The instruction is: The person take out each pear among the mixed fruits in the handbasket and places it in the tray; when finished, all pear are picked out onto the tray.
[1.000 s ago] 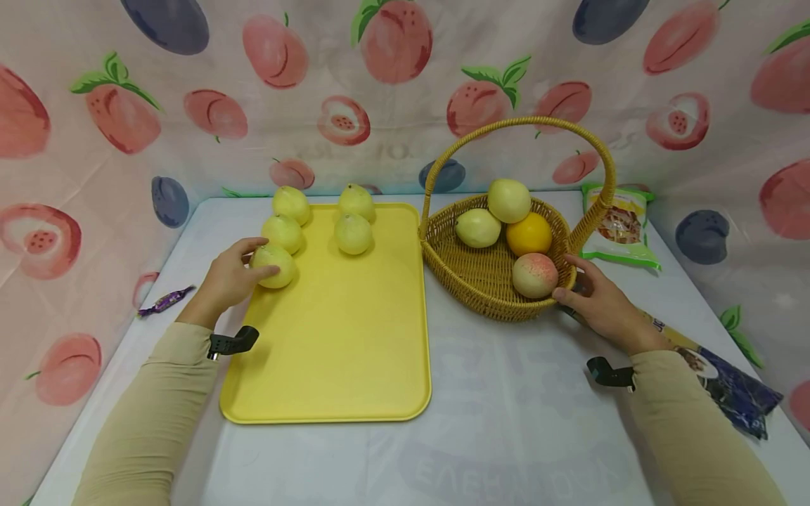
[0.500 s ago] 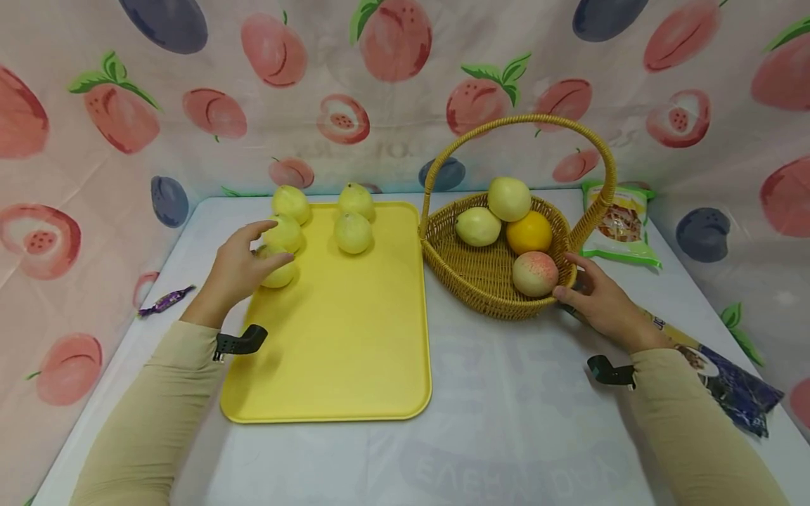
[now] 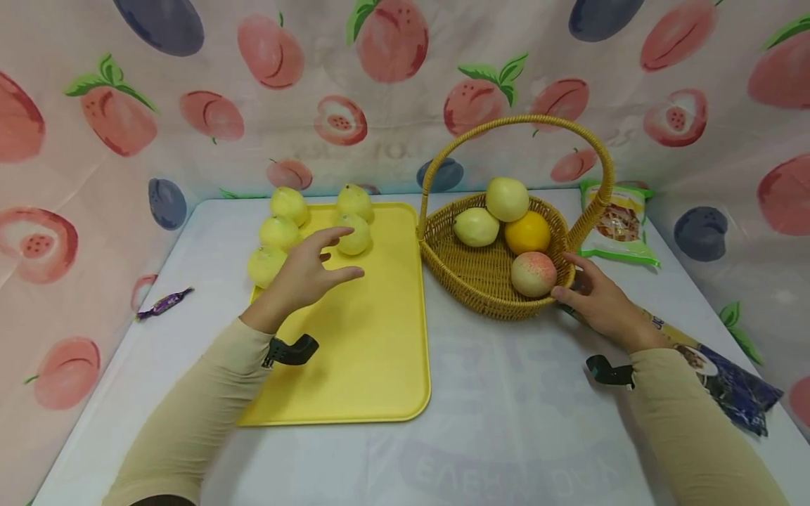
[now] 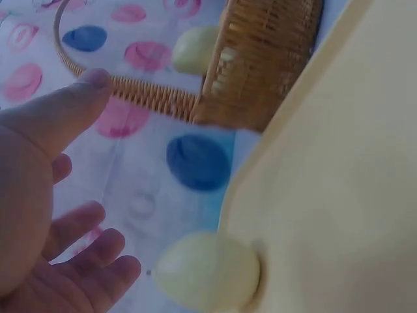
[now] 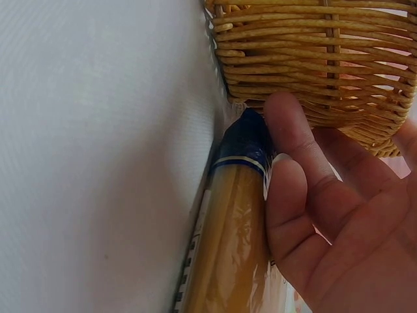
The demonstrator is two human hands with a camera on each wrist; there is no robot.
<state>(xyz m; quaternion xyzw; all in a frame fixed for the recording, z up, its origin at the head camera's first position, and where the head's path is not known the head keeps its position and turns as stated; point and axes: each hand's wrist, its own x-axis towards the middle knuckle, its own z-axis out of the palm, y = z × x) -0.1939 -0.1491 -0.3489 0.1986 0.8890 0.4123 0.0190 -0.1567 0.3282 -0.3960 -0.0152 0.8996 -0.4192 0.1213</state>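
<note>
My left hand (image 3: 306,275) hovers over the yellow tray (image 3: 380,365), thumb and fingers spread apart and nothing between them. Several yellow-green pears stand along the tray's far and left edges; the nearest left pear (image 3: 264,266) is partly behind the hand. Another pear (image 4: 207,272) shows below the fingers in the left wrist view. My right hand (image 3: 601,306) holds the right side of the wicker basket (image 3: 465,292), thumb at the rim and fingers against the outer wall. Inside the basket are two pale green fruits (image 3: 508,199), an orange (image 3: 528,233) and a peach (image 3: 534,274).
A long pack of noodles (image 5: 228,228) lies under the right hand, its dark blue end (image 3: 737,393) toward the table's right edge. Behind the basket lies a green-edged snack bag (image 3: 620,225). A purple wrapped candy (image 3: 164,304) is left of the tray.
My left hand has let go of the nearest left pear and moved right over the tray, fingers spreading. The right hand stays on the basket.
</note>
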